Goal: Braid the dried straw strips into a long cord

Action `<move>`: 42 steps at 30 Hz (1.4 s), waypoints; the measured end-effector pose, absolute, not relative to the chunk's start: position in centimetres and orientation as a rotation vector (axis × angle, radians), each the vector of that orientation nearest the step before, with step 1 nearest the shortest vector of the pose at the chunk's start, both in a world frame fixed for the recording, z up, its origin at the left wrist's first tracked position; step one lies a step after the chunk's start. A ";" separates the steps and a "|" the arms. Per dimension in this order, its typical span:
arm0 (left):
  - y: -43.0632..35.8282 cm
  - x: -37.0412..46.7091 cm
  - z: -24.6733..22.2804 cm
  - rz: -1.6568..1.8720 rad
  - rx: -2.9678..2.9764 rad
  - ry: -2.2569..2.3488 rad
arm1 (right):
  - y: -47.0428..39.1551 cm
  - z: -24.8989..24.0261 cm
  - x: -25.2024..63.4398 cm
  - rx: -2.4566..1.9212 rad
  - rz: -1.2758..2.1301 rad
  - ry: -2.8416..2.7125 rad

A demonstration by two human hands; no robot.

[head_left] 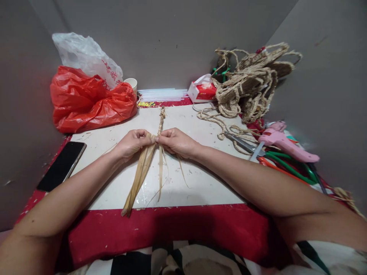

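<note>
Both hands meet at the middle of a white board (200, 179). A short braid (161, 121) of dry plant fibre runs away from me, its knotted end at the far side. My left hand (133, 143) pinches flat tan fibre strips (140, 172), which hang toward me over the board's near edge. Pressed close beside it, my right hand (176, 142) pinches the braid's near end. Thinner strands (160, 168) trail below the fingers. The exact crossing of the strips is partly hidden by my fingertips.
A phone (61, 166) lies at the left; red and white plastic bags (94, 103) and a paper cup (132, 84) stand behind. Clear sticks (163, 94), a tissue pack (202, 89) and coiled braided rope (246, 84) line the back. Scissors (241, 143) and a pink glue gun (286, 145) lie right.
</note>
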State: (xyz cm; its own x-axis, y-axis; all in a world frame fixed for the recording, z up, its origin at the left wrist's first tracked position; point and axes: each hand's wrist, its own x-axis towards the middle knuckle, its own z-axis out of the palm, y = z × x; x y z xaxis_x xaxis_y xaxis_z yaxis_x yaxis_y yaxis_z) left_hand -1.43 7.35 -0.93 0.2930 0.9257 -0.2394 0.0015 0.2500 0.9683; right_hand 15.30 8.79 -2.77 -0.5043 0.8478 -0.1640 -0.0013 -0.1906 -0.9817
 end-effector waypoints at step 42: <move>4.2 -7.5 13.9 1.076 1.916 1.785 | 9.0 -3.1 15.3 -1.135 1.500 -1.661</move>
State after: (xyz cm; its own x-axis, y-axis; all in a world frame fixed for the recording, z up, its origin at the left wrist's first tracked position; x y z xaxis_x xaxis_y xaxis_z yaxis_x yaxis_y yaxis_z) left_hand -7.47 4.21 13.87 -0.0580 0.9492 0.3093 0.7168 -0.1760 0.6746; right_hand 15.30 9.00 -3.06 -0.4375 0.8939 -0.0973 0.1877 -0.0150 -0.9821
